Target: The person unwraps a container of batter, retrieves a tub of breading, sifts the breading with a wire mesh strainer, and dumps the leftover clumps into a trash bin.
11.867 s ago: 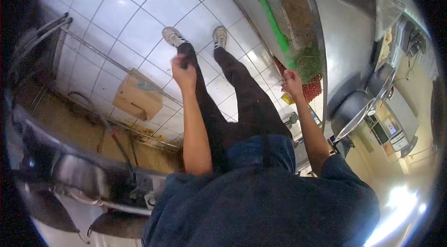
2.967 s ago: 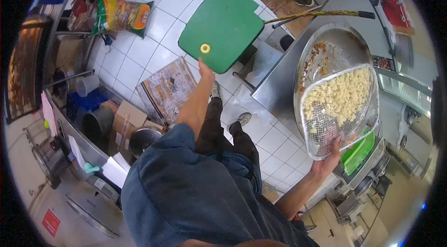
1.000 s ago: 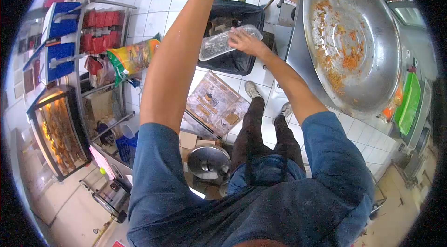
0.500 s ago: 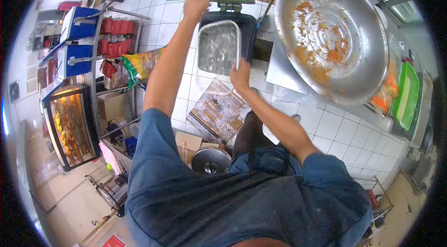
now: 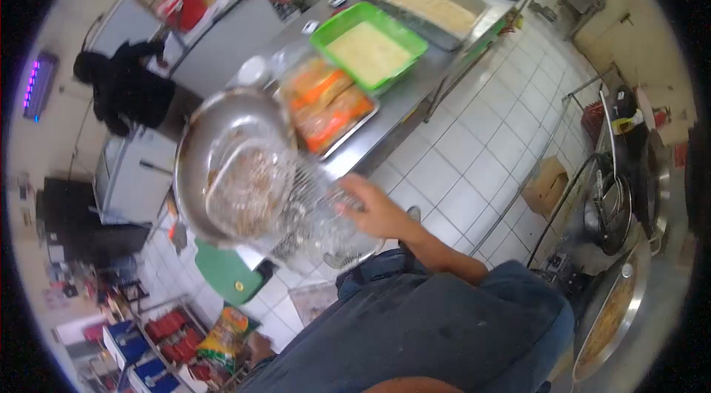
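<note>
The wire mesh basket (image 5: 326, 219) looked silvery and see-through, its pale rim and fine grid smeared by motion blur. It hung tilted in the right hand (image 5: 378, 208), reaching across the near side of the wide metal bowl (image 5: 194, 171); whether the two touched could not be told. The right hand's fingers were closed on the basket's edge. The left hand (image 5: 259, 348) was low at the picture's edge, near the colourful bag (image 5: 222, 337), too blurred to tell how its fingers stood.

The bowl was at the end of the steel desk (image 5: 404, 126), with brownish bits inside. Just beside it lay orange-coloured packets (image 5: 326, 104), then a bright green tub (image 5: 370, 48) holding something pale. Beyond the bowl stood a person in dark clothing (image 5: 133, 89).

Three seconds earlier the mesh had carried a heap of pale crumbly pieces; half a second earlier it had stood upright over the open bin. Now it had come back to the bowl, and the green lid (image 5: 226, 274), tipped up before, was lowered, with the left hand off it.
</note>
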{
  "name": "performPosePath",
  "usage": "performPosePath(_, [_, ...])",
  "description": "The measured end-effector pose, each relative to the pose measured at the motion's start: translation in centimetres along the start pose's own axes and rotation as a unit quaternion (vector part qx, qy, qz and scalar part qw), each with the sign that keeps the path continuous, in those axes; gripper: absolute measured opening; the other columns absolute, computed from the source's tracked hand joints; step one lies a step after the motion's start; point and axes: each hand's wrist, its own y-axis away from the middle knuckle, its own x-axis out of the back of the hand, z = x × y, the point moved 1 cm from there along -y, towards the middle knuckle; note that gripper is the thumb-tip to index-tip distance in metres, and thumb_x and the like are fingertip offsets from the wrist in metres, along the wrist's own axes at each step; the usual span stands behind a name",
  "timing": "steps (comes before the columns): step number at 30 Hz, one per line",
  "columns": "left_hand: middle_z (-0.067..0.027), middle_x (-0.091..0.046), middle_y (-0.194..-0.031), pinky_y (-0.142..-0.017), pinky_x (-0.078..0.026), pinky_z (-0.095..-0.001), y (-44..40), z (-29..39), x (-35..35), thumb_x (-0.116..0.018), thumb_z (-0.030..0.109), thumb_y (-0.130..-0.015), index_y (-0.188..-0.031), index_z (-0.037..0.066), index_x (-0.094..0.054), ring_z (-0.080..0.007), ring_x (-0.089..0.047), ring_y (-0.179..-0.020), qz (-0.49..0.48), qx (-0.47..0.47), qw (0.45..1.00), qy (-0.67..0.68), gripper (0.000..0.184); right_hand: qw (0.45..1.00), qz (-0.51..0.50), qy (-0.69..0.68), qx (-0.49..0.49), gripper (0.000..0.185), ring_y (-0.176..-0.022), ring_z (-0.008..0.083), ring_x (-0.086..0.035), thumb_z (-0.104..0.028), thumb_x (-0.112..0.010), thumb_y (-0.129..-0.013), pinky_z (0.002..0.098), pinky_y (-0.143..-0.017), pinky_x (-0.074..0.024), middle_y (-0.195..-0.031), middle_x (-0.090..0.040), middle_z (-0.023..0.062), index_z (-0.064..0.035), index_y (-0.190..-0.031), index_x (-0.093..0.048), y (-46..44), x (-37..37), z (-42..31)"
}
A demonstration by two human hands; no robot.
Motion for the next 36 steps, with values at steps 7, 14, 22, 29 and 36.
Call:
performPosePath(7, [-0.0137,-0.068,-0.105,-0.073,-0.054,-0.0423,13.1,12.8,-22.5,-0.057,0.035,-0.094,-0.119,0.007,-0.064,-0.0227,-0.065,-0.09,-0.367,0.05,0.927,0.058,0.039,0.919,0.34,-0.197,-0.034,0.027,-0.11,0.0208,-0.061,-0.006,-0.057,-0.098,0.0385,-0.088,-0.0579,-0.115,-0.058,0.0088,-0.0024,-0.124,-0.051,-2.8,25.8,0.3])
performPosePath(14, [-0.0093,-0.071,-0.086,-0.071,-0.052,-0.0357,13.7,46.2,-21.1,-0.063,0.027,-0.095,-0.104,0.003,-0.066,-0.02,-0.067,-0.077,-0.195,-0.255,0.942,0.096,0.027,0.849,0.502,0.157,0.049,0.021,-0.102,0.0299,-0.066,-0.003,-0.054,-0.095,0.0411,-0.086,-0.0565,-0.11,-0.065,0.0173,0.0027,-0.115,-0.056,-15.7,45.1,2.4])
performPosePath(22, [-0.0043,-0.061,-0.084,-0.065,-0.049,-0.0265,21.5,86.9,-31.8,-0.067,0.032,-0.093,-0.123,0.005,-0.053,-0.0119,-0.057,-0.075,-0.527,-0.193,0.777,0.284,0.042,0.844,0.279,0.457,-0.026,0.036,-0.103,0.0451,-0.062,0.004,-0.05,-0.084,0.0491,-0.086,-0.0496,-0.106,-0.066,0.0277,0.0019,-0.119,-0.057,-36.4,53.8,13.9])
performPosePath(29, [-0.0224,-0.059,-0.106,-0.089,-0.045,-0.045,21.1,104.7,-42.1,-0.073,0.028,-0.085,-0.134,-0.006,-0.036,-0.0368,-0.057,-0.101,0.036,-0.213,0.931,0.293,0.07,0.855,0.148,0.496,-0.044,0.032,-0.088,0.0505,-0.065,-0.003,-0.051,-0.086,0.0559,-0.081,-0.0511,-0.094,-0.066,0.0329,0.0066,-0.117,-0.049,-49.3,55.8,24.1])
performPosePath(36, [-0.0255,-0.062,-0.086,-0.073,-0.047,-0.0474,16.9,109.1,-44.0,-0.068,0.025,-0.088,-0.106,-0.005,-0.052,-0.0409,-0.061,-0.08,0.094,-0.122,0.901,0.405,0.038,0.735,-0.007,0.672,0.092,0.019,-0.073,0.027,-0.072,-0.003,-0.057,-0.089,0.0358,-0.06,-0.0586,-0.082,-0.069,0.0197,0.0047,-0.106,-0.057,-53.6,59.5,29.8])
